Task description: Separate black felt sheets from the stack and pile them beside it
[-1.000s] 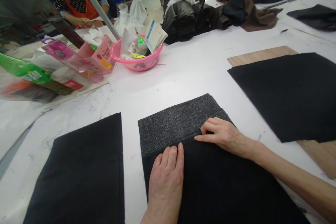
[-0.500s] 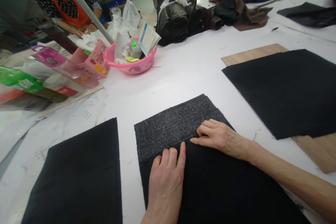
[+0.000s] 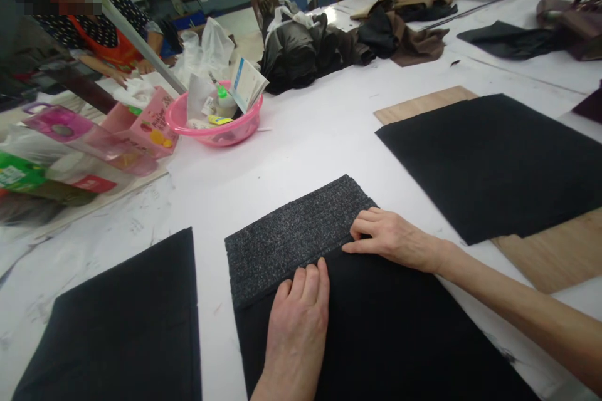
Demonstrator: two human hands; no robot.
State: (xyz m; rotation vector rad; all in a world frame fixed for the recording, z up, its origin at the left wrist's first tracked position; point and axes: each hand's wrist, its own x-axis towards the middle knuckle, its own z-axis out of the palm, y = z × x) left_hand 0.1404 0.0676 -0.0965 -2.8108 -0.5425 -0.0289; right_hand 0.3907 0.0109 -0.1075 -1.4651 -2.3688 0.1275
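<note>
Black fabric (image 3: 390, 332) lies in front of me, its upper edge crossing a speckled dark grey board (image 3: 291, 232) that shows beyond it. At that edge my left hand (image 3: 298, 319) is closed, fingers together and bent down onto the cloth. My right hand (image 3: 388, 238) is to the right and slightly farther away, thumb and curled fingers pinching the same edge. A short stretch of edge shows between the two hands. The undersides of the fingers are hidden.
Another black fabric piece (image 3: 122, 319) lies at left. More black fabric (image 3: 493, 163) rests over a wooden board (image 3: 555, 250) at right. A pink basin (image 3: 221, 135) of small items, a pink box (image 3: 157, 122) and dark bundled bags (image 3: 291, 53) stand farther back. A person (image 3: 113, 44) is at upper left.
My view has turned to the right, so the table things appear farther left. Both hands stay at the fabric edge; the left index finger now lies closer to its neighbours.
</note>
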